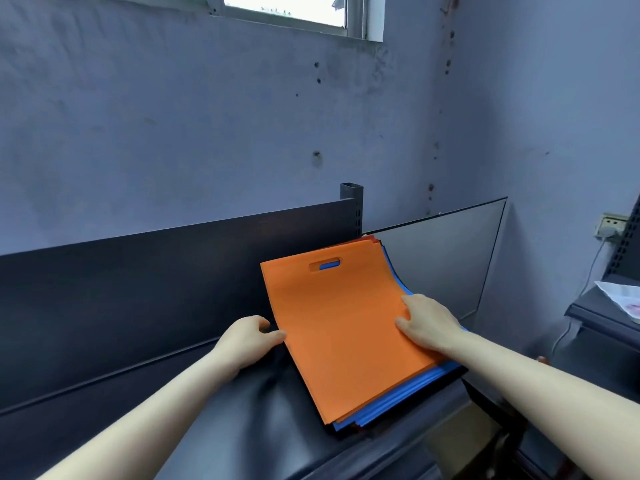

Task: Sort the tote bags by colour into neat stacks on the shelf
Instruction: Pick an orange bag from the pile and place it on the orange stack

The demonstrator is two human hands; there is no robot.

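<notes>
A stack (427,377) of totes lies on the dark shelf (242,427), with an orange bag (332,323) on top and blue bags (398,398) under it. At the orange bag's nine o'clock edge the left hand (252,337) pinches it, thumb on top. At three o'clock the right hand (427,323) presses down, fingers loose, gripping nothing.

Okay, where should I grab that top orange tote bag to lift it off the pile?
Pinch the orange tote bag at its left long edge, coming from the left, as the left hand does: that edge sticks out past the blue bags below. The right hand lies flat on the right side, so probably lift it first.
</notes>
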